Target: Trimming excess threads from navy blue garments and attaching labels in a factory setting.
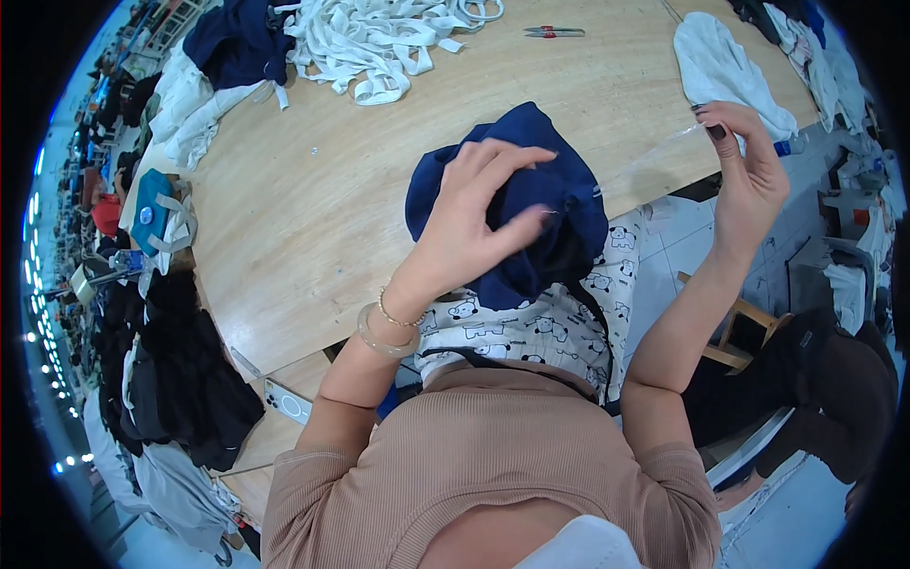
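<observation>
A bunched navy-blue cloth piece (517,128) lies at the table's near edge, partly over my lap. My left hand (474,209) rests over it with fingers curled, gripping the cloth between thumb and fingers. Out to the right, my right hand (749,175) is raised and pinches the end of a thin clear strip (659,150). That strip runs taut back toward the right side of the navy cloth, where a small pale bit shows at the edge. Folds hide how the strip joins the cloth.
White straps (379,43) lie heaped at the far side, beside another navy cloth (237,43). Small thread snips (555,32) lie at the back. A white cloth piece (725,71) is at far right. A phone (287,402) sits at the near left; another person's leg (834,389) is at right.
</observation>
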A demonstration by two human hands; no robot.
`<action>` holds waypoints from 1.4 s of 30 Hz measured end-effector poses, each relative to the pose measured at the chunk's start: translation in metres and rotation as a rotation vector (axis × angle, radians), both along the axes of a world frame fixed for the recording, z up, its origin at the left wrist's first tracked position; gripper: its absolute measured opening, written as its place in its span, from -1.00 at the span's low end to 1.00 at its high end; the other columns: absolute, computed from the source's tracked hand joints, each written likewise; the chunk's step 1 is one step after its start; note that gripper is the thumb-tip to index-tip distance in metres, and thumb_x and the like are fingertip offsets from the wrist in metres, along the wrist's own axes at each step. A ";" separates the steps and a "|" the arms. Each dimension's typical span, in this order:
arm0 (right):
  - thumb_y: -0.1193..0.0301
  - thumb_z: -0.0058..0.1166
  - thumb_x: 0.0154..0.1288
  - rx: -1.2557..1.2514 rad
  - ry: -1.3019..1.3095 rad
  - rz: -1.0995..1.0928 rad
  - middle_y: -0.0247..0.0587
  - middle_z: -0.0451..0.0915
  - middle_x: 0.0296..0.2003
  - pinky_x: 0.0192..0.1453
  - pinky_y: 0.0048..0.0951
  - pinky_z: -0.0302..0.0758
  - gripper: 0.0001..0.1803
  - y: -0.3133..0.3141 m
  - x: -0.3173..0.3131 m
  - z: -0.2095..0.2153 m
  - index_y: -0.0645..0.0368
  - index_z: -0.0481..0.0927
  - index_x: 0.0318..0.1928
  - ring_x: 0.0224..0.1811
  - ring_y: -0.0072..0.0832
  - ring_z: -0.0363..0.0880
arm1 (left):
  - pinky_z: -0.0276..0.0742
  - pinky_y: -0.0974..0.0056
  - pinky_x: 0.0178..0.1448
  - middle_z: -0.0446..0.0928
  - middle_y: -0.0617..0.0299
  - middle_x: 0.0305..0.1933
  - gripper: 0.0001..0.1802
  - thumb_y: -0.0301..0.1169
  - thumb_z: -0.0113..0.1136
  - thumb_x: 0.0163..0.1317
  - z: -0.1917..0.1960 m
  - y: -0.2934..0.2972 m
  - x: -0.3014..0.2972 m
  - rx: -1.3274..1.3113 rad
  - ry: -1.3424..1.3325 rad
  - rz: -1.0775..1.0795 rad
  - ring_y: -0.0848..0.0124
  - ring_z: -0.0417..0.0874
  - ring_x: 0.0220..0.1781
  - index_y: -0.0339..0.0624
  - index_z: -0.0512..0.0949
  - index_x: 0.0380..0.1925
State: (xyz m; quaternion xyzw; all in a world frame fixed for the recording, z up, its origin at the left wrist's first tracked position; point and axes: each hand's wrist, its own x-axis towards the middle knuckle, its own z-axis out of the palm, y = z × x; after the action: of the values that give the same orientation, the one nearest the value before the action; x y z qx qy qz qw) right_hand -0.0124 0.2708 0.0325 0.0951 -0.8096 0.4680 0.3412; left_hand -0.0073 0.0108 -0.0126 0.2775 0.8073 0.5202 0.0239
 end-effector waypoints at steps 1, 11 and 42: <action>0.70 0.05 0.16 -0.075 0.002 0.140 -0.29 0.59 -0.34 -0.08 -0.60 0.41 -0.91 -0.008 0.002 0.006 0.33 0.57 -0.33 -0.24 -0.58 0.52 | 0.18 0.16 0.19 0.46 0.16 -0.12 -0.51 -0.29 0.34 -0.05 0.005 0.008 0.002 -0.028 0.106 0.032 0.22 0.40 0.03 -0.10 0.50 -0.05; 0.57 0.08 0.23 -0.119 0.298 0.074 -0.21 0.58 -0.44 -0.17 -0.66 0.41 -0.90 -0.030 -0.022 0.045 0.38 0.59 -0.30 -0.37 -0.58 0.50 | 0.38 0.51 -0.10 0.55 0.33 -0.38 -0.91 -0.53 0.27 0.04 -0.009 0.032 -0.002 0.285 -0.427 -0.190 0.61 0.49 -0.26 -0.28 0.59 -0.42; 0.59 0.10 -0.01 0.557 -0.002 0.390 -0.29 0.52 -0.36 -0.19 -0.44 0.33 -0.82 -0.060 0.019 -0.016 0.18 0.57 -0.31 -0.29 -0.41 0.47 | 0.31 0.52 -0.21 0.50 0.40 -0.40 -0.78 -0.39 0.07 0.26 0.009 0.014 0.003 0.322 -0.850 -0.190 0.71 0.38 -0.31 -0.36 0.57 -0.40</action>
State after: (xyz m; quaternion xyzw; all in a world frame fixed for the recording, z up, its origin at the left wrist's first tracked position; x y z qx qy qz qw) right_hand 0.0071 0.2109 0.0165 0.3371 -0.8733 0.2854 0.2057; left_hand -0.0047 0.0246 -0.0035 0.1126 0.6058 0.7023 0.3565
